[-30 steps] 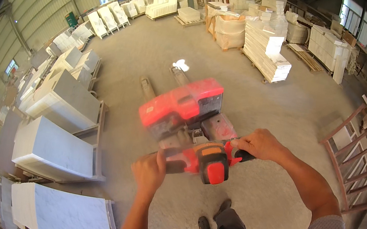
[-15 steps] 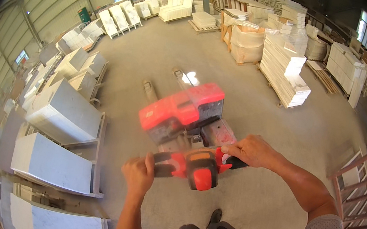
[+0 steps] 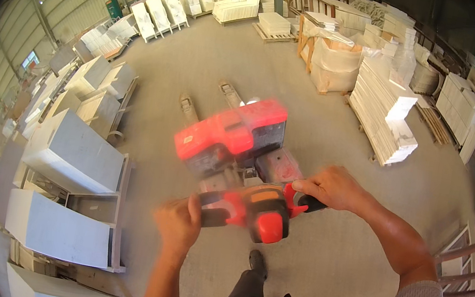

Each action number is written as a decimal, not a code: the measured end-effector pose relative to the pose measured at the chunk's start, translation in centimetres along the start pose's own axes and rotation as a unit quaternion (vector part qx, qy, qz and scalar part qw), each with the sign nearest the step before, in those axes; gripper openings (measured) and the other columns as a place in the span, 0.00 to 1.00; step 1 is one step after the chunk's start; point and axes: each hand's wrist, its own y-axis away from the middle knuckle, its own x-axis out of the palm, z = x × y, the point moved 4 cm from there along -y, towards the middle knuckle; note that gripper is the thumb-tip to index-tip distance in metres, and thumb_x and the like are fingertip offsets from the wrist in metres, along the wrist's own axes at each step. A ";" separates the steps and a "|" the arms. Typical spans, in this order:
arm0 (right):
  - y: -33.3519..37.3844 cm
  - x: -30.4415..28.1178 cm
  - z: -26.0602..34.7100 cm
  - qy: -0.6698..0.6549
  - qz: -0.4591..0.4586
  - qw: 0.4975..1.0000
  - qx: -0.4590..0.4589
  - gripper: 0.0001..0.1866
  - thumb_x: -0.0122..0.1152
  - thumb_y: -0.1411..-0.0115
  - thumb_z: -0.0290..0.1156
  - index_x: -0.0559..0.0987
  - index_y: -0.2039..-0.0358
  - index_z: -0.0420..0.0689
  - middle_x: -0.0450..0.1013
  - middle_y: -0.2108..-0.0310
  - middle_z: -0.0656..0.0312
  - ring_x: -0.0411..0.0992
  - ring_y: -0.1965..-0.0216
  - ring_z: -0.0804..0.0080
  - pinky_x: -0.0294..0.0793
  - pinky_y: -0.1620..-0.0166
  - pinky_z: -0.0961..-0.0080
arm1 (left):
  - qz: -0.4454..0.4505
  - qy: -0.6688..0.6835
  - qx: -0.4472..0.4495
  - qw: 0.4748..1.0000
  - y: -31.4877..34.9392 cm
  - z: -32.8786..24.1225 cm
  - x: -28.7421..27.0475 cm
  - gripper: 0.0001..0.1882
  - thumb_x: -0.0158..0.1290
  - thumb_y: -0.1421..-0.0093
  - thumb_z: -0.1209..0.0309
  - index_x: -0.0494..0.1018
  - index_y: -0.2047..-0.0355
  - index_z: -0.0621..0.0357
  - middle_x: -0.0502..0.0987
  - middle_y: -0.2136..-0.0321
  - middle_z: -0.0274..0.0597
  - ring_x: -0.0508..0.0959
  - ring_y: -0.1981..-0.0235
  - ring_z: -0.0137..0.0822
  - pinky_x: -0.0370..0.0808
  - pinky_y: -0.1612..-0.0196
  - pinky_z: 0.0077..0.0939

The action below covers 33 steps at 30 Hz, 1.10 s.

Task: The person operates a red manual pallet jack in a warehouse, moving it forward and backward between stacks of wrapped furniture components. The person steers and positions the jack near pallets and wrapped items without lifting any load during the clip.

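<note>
A red and black electric pallet truck point(image 3: 234, 128) stands in front of me, its two forks point(image 3: 229, 92) pointing away toward the far left. Its tiller head point(image 3: 268, 209), black with red and orange parts, lies between my hands. My left hand point(image 3: 178, 221), slightly blurred, is closed round the left end of the tiller handle. My right hand point(image 3: 334, 187) grips the right end, its thumb lying at the red control beside the head. Nothing rests on the visible part of the forks.
White stone slab stacks point(image 3: 78, 151) on pallets line the left side. A tall pile of pale slabs point(image 3: 383, 112) and a wrapped crate point(image 3: 333, 64) stand at the right. Wooden racks point(image 3: 466, 272) are close on my right. White slabs lean on stands point(image 3: 158, 14) farther back.
I have stepped forward with the pallet truck; one foot now shows farther ahead. The right-hand slab pile and crate appear nearer and farther right. Both hands keep their hold.
</note>
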 end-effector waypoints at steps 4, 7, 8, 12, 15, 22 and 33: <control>-6.9 -1.8 -3.3 0.020 0.009 0.999 0.042 0.27 0.45 0.34 0.62 0.87 0.68 0.59 0.76 0.76 0.49 0.74 0.72 0.46 0.71 0.65 0.54 | 0.001 -0.014 0.011 1.000 -6.4 1.8 4.0 0.20 0.49 0.35 0.66 0.74 0.85 0.59 0.74 0.85 0.49 0.73 0.83 0.52 0.67 0.77 0.42; -12.1 -2.5 -5.5 0.023 0.028 0.998 0.052 0.26 0.45 0.34 0.63 0.87 0.67 0.62 0.75 0.77 0.49 0.73 0.73 0.46 0.71 0.65 0.55 | -0.004 -0.003 0.008 1.000 -10.7 4.1 6.9 0.20 0.50 0.35 0.67 0.74 0.85 0.57 0.74 0.85 0.48 0.74 0.83 0.51 0.67 0.77 0.42; -14.0 -2.7 -6.3 0.029 0.047 0.997 0.061 0.26 0.44 0.34 0.63 0.87 0.66 0.63 0.75 0.78 0.49 0.73 0.74 0.46 0.71 0.66 0.55 | -0.004 -0.004 0.007 1.000 -12.2 4.9 7.8 0.20 0.50 0.35 0.67 0.74 0.85 0.57 0.74 0.85 0.48 0.74 0.83 0.51 0.67 0.77 0.42; -21.8 -4.4 -8.7 0.003 0.027 0.999 0.036 0.28 0.44 0.35 0.64 0.87 0.68 0.62 0.74 0.79 0.48 0.72 0.76 0.47 0.70 0.67 0.55 | -0.009 -0.025 0.005 1.000 -18.9 8.0 11.3 0.20 0.49 0.35 0.67 0.73 0.85 0.58 0.74 0.85 0.48 0.74 0.83 0.51 0.66 0.79 0.43; -27.6 -5.9 -10.5 0.009 0.039 0.998 0.042 0.30 0.44 0.35 0.64 0.87 0.70 0.57 0.74 0.80 0.48 0.72 0.76 0.48 0.70 0.68 0.55 | -0.036 0.010 -0.005 0.999 -23.8 10.3 14.1 0.25 0.49 0.33 0.64 0.72 0.88 0.62 0.68 0.89 0.51 0.70 0.86 0.53 0.63 0.79 0.45; -41.3 -10.4 -16.3 -0.009 0.055 0.998 0.026 0.34 0.45 0.36 0.64 0.85 0.72 0.48 0.74 0.79 0.46 0.72 0.75 0.45 0.71 0.67 0.55 | -0.016 -0.053 -0.033 0.998 -35.3 14.5 21.1 0.23 0.49 0.35 0.67 0.71 0.89 0.60 0.72 0.87 0.50 0.72 0.85 0.53 0.64 0.79 0.44; -60.9 -14.6 -28.1 -0.008 0.081 0.996 -0.023 0.24 0.53 0.36 0.59 0.87 0.65 0.55 0.78 0.75 0.52 0.75 0.74 0.52 0.73 0.66 0.62 | -0.067 -0.056 -0.056 0.995 -48.8 17.4 34.1 0.19 0.53 0.39 0.71 0.71 0.88 0.56 0.72 0.88 0.43 0.72 0.85 0.47 0.67 0.79 0.40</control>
